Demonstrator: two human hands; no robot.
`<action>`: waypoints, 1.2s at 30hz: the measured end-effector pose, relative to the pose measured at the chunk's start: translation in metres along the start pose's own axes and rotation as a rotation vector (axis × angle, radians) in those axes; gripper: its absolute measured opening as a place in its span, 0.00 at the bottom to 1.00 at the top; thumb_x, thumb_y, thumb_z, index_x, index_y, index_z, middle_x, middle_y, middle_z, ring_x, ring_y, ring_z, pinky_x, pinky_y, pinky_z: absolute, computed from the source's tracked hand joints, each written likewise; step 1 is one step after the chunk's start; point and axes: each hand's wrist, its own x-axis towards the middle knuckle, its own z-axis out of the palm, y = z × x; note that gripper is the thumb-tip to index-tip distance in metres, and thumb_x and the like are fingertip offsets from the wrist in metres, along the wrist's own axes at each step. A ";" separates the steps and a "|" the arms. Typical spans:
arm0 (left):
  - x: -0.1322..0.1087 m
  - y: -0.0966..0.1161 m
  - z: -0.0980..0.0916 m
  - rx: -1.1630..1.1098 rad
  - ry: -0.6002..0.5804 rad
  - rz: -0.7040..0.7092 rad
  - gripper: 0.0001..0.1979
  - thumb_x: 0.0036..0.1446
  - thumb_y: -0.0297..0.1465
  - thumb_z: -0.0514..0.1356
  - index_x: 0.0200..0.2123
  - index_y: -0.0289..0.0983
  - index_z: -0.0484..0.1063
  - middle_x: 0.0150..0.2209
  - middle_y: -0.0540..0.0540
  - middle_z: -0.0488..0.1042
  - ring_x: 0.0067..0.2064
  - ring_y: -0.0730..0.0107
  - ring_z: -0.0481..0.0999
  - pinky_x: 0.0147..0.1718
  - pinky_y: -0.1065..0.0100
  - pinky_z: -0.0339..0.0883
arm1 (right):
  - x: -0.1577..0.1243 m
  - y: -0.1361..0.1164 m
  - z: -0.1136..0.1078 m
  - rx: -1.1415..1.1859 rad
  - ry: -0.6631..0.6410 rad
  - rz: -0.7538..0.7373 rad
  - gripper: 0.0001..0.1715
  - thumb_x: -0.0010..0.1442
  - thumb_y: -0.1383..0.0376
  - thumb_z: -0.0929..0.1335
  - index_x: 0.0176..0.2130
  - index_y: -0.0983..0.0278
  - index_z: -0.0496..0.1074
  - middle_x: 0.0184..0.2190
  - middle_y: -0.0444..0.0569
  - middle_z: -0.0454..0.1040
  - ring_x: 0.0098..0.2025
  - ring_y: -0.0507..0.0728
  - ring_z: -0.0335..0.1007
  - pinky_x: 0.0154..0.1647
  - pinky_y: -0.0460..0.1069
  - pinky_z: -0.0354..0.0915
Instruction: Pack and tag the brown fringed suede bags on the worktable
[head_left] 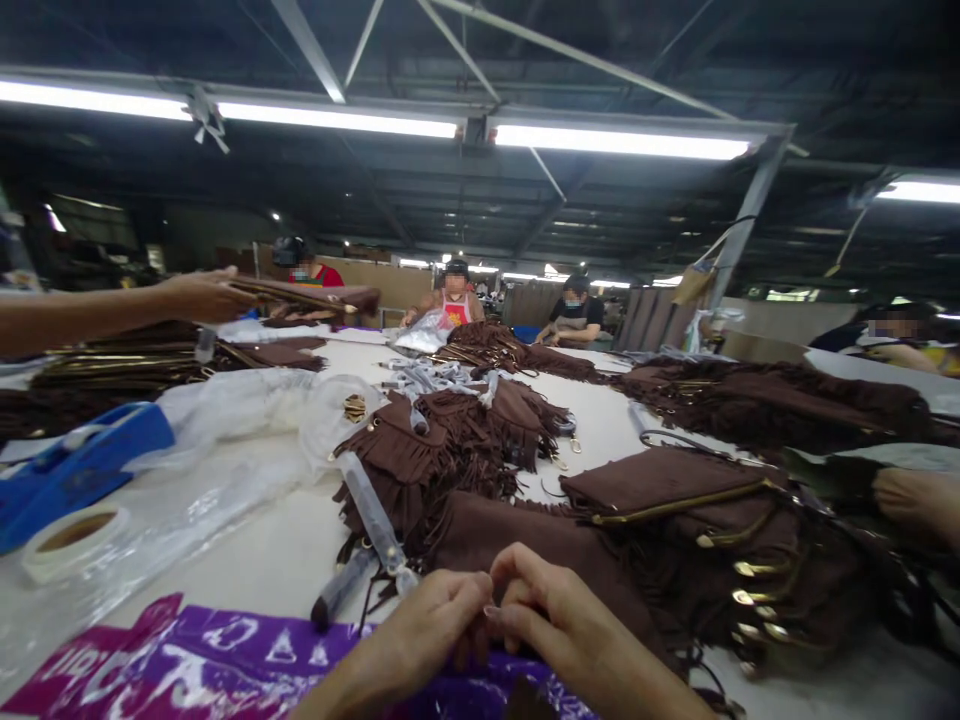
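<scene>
My left hand [427, 630] and my right hand [559, 620] meet at the front centre, fingers curled and pinched together. What they hold, if anything, is too small or hidden to name. Just beyond them lies a brown fringed bag [510, 545], its near edge behind my fingers. A strap wrapped in clear plastic [369, 505] runs toward my left hand, beside a second wrapped piece [341, 590]. Under my wrists spreads a purple printed plastic bag [247, 655]. A brown dark piece [529, 700] shows between my forearms.
More brown bags with gold zippers [690, 505] are stacked at right. At left are a blue tape dispenser [90, 470], a tape roll [75, 540] and clear plastic [225, 430]. A co-worker's hand [199, 295] holds a brown bag; another person's hand [919, 505] is at right.
</scene>
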 end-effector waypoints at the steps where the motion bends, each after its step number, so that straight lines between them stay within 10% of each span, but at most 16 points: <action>1: 0.002 -0.004 0.001 -0.004 0.010 0.008 0.31 0.58 0.56 0.46 0.26 0.35 0.70 0.21 0.52 0.65 0.22 0.75 0.60 0.22 0.72 0.50 | 0.001 0.002 0.001 0.006 -0.010 -0.001 0.08 0.58 0.73 0.63 0.36 0.62 0.66 0.24 0.38 0.72 0.28 0.50 0.68 0.30 0.43 0.60; 18: -0.009 -0.006 -0.056 -0.041 0.218 0.034 0.04 0.45 0.30 0.59 0.24 0.35 0.68 0.20 0.55 0.66 0.25 0.75 0.63 0.25 0.73 0.56 | 0.052 -0.006 0.014 -0.212 0.035 -0.017 0.08 0.56 0.67 0.67 0.27 0.63 0.74 0.24 0.42 0.74 0.29 0.53 0.68 0.30 0.45 0.59; 26: -0.032 -0.020 -0.060 0.590 0.230 -0.060 0.09 0.62 0.32 0.52 0.34 0.38 0.72 0.34 0.50 0.74 0.38 0.67 0.71 0.37 0.70 0.61 | 0.043 0.005 0.009 -0.350 -0.039 0.028 0.09 0.57 0.67 0.64 0.26 0.63 0.69 0.24 0.43 0.72 0.28 0.53 0.66 0.29 0.46 0.57; 36: -0.023 -0.011 -0.046 0.945 0.220 0.013 0.17 0.65 0.26 0.44 0.42 0.40 0.73 0.42 0.43 0.73 0.42 0.62 0.75 0.42 0.63 0.68 | -0.034 0.007 -0.073 -0.352 0.042 0.283 0.16 0.58 0.55 0.64 0.25 0.62 0.66 0.22 0.42 0.64 0.26 0.54 0.59 0.27 0.47 0.55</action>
